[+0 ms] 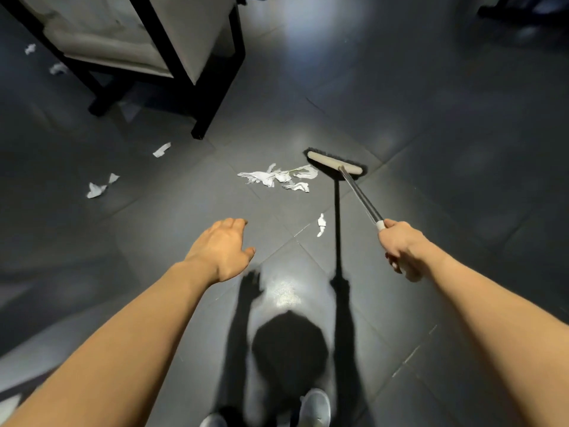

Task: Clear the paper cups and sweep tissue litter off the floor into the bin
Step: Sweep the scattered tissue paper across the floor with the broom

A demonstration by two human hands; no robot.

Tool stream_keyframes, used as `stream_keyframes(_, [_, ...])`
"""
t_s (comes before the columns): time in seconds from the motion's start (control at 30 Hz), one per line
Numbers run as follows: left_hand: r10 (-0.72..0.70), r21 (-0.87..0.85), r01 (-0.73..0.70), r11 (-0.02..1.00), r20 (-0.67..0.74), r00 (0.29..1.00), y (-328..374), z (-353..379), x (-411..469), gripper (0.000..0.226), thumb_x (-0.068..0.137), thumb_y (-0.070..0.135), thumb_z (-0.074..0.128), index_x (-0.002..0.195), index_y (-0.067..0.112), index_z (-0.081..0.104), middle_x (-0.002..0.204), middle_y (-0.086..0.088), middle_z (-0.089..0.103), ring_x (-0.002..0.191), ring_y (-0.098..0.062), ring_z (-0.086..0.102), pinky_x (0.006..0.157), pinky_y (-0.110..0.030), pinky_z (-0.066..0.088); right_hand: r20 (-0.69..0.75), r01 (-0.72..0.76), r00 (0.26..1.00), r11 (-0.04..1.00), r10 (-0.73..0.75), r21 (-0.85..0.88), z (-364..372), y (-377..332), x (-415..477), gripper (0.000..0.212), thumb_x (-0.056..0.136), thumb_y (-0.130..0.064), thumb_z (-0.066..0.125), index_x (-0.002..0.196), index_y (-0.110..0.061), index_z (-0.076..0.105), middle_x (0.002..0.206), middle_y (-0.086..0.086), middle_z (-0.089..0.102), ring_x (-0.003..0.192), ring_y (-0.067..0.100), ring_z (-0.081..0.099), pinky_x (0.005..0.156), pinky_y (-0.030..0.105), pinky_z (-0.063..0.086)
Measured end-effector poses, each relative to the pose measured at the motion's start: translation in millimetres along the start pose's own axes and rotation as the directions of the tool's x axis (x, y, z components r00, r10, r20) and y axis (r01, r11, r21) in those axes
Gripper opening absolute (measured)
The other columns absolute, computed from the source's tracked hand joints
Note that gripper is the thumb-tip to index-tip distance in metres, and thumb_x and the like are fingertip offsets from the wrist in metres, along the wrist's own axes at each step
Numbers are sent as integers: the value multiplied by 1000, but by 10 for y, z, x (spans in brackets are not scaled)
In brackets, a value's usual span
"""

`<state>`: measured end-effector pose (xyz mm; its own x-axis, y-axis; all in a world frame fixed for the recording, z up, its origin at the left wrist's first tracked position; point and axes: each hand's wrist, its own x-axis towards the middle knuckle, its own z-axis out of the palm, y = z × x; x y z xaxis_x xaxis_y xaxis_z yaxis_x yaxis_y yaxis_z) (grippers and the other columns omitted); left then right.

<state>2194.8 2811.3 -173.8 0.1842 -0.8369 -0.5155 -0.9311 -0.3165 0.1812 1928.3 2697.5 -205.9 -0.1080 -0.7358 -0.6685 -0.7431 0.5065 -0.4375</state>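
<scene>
— What are your hands doing?

— My right hand (400, 248) is wrapped round the pale top end of the broom handle (360, 195), fingers curled tight on it. My left hand (221, 251) holds nothing. It hangs palm down over the floor (462, 149), fingers loose and nearly straight, thumb out to the side.

— Where is the broom head?

— The broom head (335, 163) sits on the dark tiles ahead of me, a little to my right. Its left end is just beside the big heap of tissue (277, 177); whether they touch, I cannot tell.

— Any other litter?

— A small scrap (321, 224) lies nearer me, between the heap and my hands. A torn piece (162, 150) lies near the chair (107, 47), by its front leg. A crumpled pair (100, 186) is further left, and two bits (58, 68) lie far left beside the chair.
</scene>
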Motion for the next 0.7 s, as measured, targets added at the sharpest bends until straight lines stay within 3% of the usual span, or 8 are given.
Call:
stream_keyframes(0.17, [-26,6,26,1000,0,1000,-406,180,-285,62,96,37,45,148,12,22,153,-7,28,140,-24,24,113,-31,20,142,41,989,998,-34,-43,491,-55,-307,30,91,-2,24,115,-5,42,51,10,45,28,16,39,33,15,35])
stream_keyframes(0.37, [-37,23,36,999,16,999,-1035,250,-767,62,96,37,46,148,13,22,153,-6,28,141,-23,25,113,-32,22,233,-16,972,989,-20,150,1293,-280,-1072,33,91,-3,23,117,-6,43,58,8,40,33,15,36,34,16,34])
stream_keyframes(0.57, [45,53,-46,998,20,999,-1505,158,-1190,60,96,35,46,147,13,23,153,-6,28,140,-23,25,112,-29,22,144,-31,989,949,-15,315,1823,-311,-1866,19,94,-7,28,93,-12,47,64,6,38,42,17,33,37,15,30])
stream_keyframes(0.7, [96,68,-96,993,-2,995,-1733,43,-1324,61,96,34,47,147,13,23,153,-5,27,141,-23,23,112,-29,21,35,-26,999,961,17,276,1981,-239,-2134,28,90,-5,28,101,-19,50,70,9,46,48,19,41,40,21,37])
